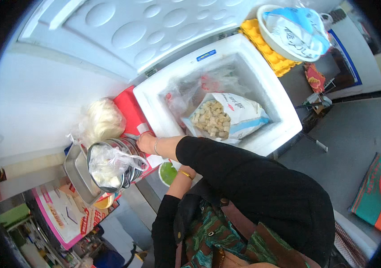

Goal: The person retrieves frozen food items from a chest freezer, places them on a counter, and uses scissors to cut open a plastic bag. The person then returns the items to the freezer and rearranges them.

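My right hand [147,143] reaches across to the left, beside a stack of metal bowls [131,147]. A small grey piece [131,136] shows at its fingertips, and whether the hand grips it I cannot tell. My left hand [190,171] is partly covered by the right sleeve, its fingers hidden. Next to the left wrist is a pale-rimmed round container with a green inside [168,173]. Before me stands an open chest freezer [277,97]. An opened white-and-blue bag [244,109] in it shows beige frozen chunks [212,120].
A knotted plastic bag [110,164] sits on the bowls. Behind are a bag of pale dough-like food [105,120] and a metal tray [81,174]. The freezer lid [163,26] stands raised. Yellow egg trays [261,43] and a white basin [266,33] are at the right corner.
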### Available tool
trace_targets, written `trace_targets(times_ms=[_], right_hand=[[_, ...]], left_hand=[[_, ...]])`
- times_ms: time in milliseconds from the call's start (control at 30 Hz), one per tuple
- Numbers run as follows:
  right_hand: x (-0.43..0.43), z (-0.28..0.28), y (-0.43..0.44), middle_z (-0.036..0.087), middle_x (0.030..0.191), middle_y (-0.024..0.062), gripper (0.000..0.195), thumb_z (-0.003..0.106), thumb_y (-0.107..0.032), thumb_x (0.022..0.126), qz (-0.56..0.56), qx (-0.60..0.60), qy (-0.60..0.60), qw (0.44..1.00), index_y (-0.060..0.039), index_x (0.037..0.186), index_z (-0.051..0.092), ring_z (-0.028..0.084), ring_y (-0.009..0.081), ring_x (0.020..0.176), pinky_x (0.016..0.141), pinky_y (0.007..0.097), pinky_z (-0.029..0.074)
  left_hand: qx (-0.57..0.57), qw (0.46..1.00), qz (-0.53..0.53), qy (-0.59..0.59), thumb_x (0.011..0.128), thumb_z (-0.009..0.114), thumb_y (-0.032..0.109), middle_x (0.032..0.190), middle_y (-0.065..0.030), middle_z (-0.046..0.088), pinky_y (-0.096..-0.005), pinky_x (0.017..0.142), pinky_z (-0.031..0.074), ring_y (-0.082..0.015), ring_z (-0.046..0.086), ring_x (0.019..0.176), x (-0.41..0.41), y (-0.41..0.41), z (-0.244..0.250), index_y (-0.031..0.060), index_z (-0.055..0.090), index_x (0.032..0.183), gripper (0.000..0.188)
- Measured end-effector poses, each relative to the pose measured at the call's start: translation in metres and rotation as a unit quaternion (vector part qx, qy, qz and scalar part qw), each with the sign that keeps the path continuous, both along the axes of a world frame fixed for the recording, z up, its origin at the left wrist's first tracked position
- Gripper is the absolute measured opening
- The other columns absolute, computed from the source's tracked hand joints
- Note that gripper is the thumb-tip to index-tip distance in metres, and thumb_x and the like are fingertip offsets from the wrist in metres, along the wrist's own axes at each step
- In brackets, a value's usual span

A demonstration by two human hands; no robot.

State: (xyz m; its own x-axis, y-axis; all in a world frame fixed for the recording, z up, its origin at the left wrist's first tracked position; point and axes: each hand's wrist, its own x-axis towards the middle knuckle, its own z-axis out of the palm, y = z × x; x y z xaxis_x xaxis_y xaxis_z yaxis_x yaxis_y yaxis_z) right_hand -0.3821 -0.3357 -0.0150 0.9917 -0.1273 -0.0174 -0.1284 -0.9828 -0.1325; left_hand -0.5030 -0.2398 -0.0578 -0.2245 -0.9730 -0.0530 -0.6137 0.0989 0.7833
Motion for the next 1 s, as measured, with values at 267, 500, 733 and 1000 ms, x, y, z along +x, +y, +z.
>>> trace_targets(times_ms=[267,500,733,1000], right_hand=[[-0.164,0.089,-0.049,0.059,0.077,0.0152,0.009,0.048,-0.008,0.076,-0.020,0.153,-0.221,0.963,-0.0024,0.079,0.054,0.059,0.0319,0.076,0.067,0.0417,0.047],[-0.327,0.086,-0.080,0.059,0.079,0.0116,0.012,0.054,-0.011,0.070,-0.186,0.043,-0.062,0.980,-0.0057,0.079,0.060,0.057,0.0281,0.080,0.072,0.0386,0.045],[-0.368,0.087,-0.106,0.055,0.083,0.0098,0.016,0.055,-0.014,0.073,-0.312,-0.122,-0.105,0.936,-0.0061,0.087,0.055,0.053,0.0261,0.084,0.072,0.0380,0.042],[-0.373,0.071,-0.132,0.060,0.080,0.0131,0.019,0.062,-0.015,0.076,-0.479,0.114,-0.121,0.862,0.0004,0.085,0.058,0.059,0.0317,0.075,0.068,0.0428,0.046]], left_hand=[[-0.094,0.988,0.093,-0.077,0.089,0.041,0.010,0.125,-0.0181,0.046,-0.0378,0.100,0.031,-0.0295,0.041,0.118,-0.014,-0.055,0.070,0.0027,0.044,0.124,0.036],[-0.108,0.978,-0.006,-0.178,0.074,0.047,0.003,0.083,-0.0166,0.057,-0.0417,0.077,0.044,-0.0341,0.053,0.086,-0.018,-0.069,0.069,0.0009,0.057,0.084,0.014],[-0.149,0.973,-0.059,-0.169,0.074,0.049,0.001,0.082,-0.0172,0.056,-0.0414,0.076,0.044,-0.0342,0.053,0.085,-0.044,-0.093,0.095,0.0003,0.055,0.079,0.008],[-0.085,0.984,0.027,-0.151,0.077,0.051,0.003,0.085,-0.0194,0.057,-0.0439,0.078,0.042,-0.0375,0.052,0.086,-0.046,-0.109,0.090,-0.0008,0.057,0.082,0.009]])
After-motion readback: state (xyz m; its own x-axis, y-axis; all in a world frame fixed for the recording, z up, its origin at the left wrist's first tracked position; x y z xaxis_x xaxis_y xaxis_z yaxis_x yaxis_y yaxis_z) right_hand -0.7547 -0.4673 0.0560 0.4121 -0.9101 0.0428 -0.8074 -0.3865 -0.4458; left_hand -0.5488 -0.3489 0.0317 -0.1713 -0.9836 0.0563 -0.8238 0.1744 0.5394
